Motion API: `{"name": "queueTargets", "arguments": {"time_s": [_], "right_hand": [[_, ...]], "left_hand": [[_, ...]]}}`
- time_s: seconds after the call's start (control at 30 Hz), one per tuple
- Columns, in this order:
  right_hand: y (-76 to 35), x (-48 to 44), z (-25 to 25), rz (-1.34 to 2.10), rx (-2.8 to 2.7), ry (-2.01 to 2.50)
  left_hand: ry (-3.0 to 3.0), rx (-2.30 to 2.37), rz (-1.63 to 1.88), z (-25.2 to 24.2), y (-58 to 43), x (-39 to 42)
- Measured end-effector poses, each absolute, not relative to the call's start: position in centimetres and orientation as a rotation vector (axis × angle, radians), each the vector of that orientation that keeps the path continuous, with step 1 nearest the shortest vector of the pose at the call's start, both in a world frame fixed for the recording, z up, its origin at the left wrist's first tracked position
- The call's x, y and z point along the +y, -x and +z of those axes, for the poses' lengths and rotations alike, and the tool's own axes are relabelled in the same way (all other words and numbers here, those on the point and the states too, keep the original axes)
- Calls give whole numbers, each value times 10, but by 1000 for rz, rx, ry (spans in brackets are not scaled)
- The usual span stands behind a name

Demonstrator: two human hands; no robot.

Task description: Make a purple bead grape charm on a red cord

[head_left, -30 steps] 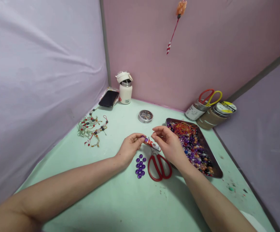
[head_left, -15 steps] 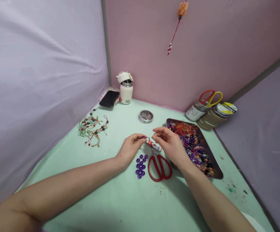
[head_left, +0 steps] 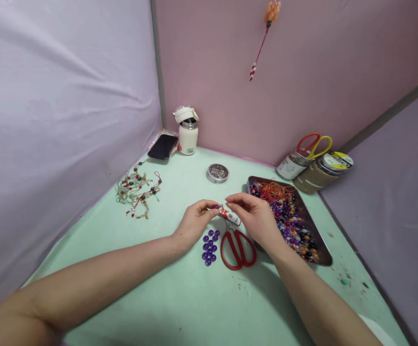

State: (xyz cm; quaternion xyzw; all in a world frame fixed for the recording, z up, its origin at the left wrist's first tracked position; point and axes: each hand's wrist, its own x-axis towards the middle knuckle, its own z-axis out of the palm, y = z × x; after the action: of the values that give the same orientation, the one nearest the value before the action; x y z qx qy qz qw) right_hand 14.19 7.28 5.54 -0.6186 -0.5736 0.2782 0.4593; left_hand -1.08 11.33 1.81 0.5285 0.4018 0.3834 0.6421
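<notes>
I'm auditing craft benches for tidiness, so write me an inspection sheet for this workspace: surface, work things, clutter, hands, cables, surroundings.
Surface: pale green tabletop, small specks toward its right edge.
Work things: loose purple beads grouped left of red-handled scissors; red-and-white tube by the blades; tray with mixed beads and red-orange cord at right.
Clutter: smartphone, white bottle with lid open, strung beads at left; round container, labelled jar, brown-wrapped jar farther back.
Hands: left hand pinches a purple bead; right hand is close by, its grip unclear.
Cables: nothing seen.
Surroundings: pink back wall, lilac sheet at left, hanging beaded ornament.
</notes>
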Motion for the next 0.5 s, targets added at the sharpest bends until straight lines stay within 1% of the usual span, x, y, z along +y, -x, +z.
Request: {"name": "queueTargets", "arguments": {"time_s": [0.5], "right_hand": [[-144, 71, 55, 401, -1643, 1486]], "left_hand": [[-1215, 908, 840, 24, 10, 112]]}}
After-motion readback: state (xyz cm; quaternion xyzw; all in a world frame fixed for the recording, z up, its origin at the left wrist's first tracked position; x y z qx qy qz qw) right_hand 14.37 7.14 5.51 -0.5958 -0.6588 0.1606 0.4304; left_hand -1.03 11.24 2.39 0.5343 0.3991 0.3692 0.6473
